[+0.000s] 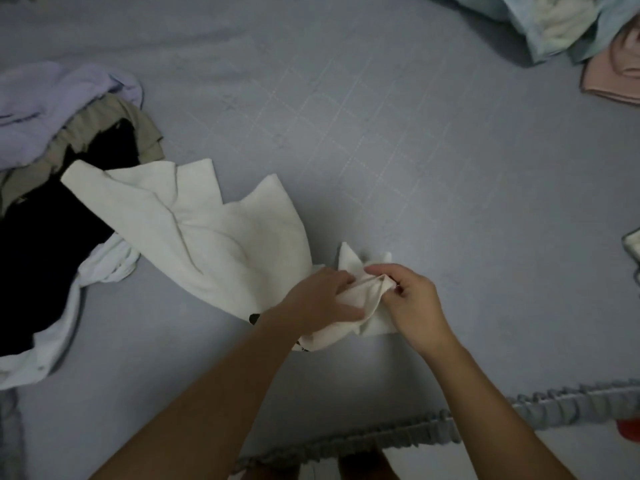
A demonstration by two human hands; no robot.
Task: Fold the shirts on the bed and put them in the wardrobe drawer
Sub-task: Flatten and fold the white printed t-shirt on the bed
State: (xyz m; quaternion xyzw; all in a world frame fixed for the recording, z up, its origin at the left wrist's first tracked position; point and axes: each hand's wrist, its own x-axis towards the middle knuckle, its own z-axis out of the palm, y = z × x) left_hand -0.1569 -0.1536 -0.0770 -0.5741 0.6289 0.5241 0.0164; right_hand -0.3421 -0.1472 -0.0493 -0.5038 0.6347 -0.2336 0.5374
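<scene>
Shirt (214, 237), gripped at one bunched end by both hands, left (318, 299) and right (412, 303), wants shaking out and spreading flat on the bed (415, 168) before any fold.

Both bare forearms reach up from the lower frame; left hand (322, 299) and right hand (412, 303) meet at centre, fingers (381, 271) curled, pinching.

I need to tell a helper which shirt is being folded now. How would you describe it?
On the grey-blue bed sheet, look right of the clothes pile. The cream-white shirt trails from it toward both hands, which grip its near end; no other garment is held.
</scene>
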